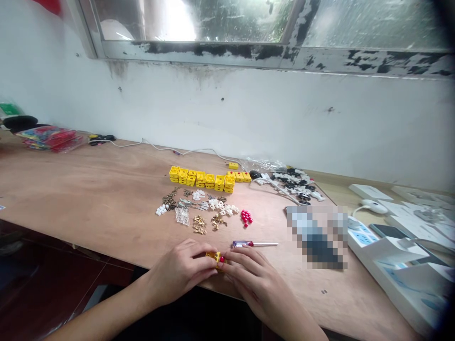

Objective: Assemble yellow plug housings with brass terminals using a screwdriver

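At the table's front edge, a small yellow plastic housing (213, 255) with a red button (222, 259) sits between my two hands. My left hand (181, 267) is closed, its thumb and fingers pinching the housing's left side. From the right, my right hand (254, 274) closes on it, fingertips by the red button; its thumb is partly hidden. Just beyond the hands lies a screwdriver (254, 244) with a clear purple and red handle. Loose red buttons (246, 218), brass contacts (199, 223) and white plastic parts (223, 207) lie in small piles farther back.
Stacked yellow housings (201, 178) form a row behind the piles, with several red-buttoned ones (239, 176) at its right end. Black and white parts (295, 182) and a cable (275, 184) lie back right. A power strip (366, 239) stands at right. Bagged items (53, 137) lie far left.
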Available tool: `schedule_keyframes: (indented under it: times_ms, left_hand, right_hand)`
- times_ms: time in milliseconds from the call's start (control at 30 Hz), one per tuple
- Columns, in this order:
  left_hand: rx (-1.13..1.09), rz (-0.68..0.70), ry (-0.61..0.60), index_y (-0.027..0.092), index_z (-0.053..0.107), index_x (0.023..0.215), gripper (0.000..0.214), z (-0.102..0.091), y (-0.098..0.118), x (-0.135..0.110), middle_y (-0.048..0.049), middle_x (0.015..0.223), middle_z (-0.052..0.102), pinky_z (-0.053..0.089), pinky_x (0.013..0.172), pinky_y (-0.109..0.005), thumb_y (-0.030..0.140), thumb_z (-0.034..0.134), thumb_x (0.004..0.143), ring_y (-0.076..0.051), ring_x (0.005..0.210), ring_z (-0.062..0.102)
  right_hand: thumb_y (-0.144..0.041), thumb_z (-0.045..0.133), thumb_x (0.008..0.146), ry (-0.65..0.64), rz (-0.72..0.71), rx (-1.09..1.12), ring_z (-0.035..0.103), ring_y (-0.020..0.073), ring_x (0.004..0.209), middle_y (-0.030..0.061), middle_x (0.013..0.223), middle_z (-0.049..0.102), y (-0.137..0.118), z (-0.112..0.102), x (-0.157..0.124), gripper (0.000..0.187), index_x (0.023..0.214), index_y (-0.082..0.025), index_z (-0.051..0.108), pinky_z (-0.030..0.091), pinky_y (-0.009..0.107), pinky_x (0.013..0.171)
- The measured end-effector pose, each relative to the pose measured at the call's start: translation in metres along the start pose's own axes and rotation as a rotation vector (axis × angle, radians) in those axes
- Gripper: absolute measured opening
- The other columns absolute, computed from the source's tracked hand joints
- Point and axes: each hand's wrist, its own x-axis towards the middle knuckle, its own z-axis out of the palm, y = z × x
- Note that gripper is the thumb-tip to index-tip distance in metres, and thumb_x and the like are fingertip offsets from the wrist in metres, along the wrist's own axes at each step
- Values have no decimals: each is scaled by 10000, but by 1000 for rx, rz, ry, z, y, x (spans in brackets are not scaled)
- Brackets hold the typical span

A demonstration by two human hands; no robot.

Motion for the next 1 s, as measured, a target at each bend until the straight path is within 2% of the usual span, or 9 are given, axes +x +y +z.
schedule_keyframes:
  times_ms: [433,633,800,1000]
  left_hand:
    - [19,13,13,229,672,1155,150,1,-1,-1,-30,1187,718,555,862,-305,245,567,1048,-175,982,687]
    - [75,63,-4,213,677,1129,163,0,0,3,-54,1175,722,548,836,-338,243,532,1061,-200,979,690]
    - [92,64,-23,220,674,1129,166,-3,1,5,-50,1162,729,537,811,-341,244,524,1062,-203,967,695]
    - [55,19,-47,215,650,1106,113,-2,2,3,-38,1198,713,523,898,-346,205,563,1035,-197,1056,678]
  right_hand:
    - [-116,507,1018,-20,30,28,633,239,1199,62,1299,710,0,1,-1,488,1470,-300,527,579,449,1006]
    - [-107,509,1010,-6,14,18,638,249,1183,87,1284,713,0,2,-2,481,1457,-282,541,578,461,994]
    - [-111,505,1012,-23,35,40,645,247,1172,72,1269,715,0,1,-1,485,1454,-307,537,579,476,989]
    - [-131,481,1029,-17,60,69,668,238,1146,72,1267,715,-2,0,1,460,1440,-326,550,594,449,959]
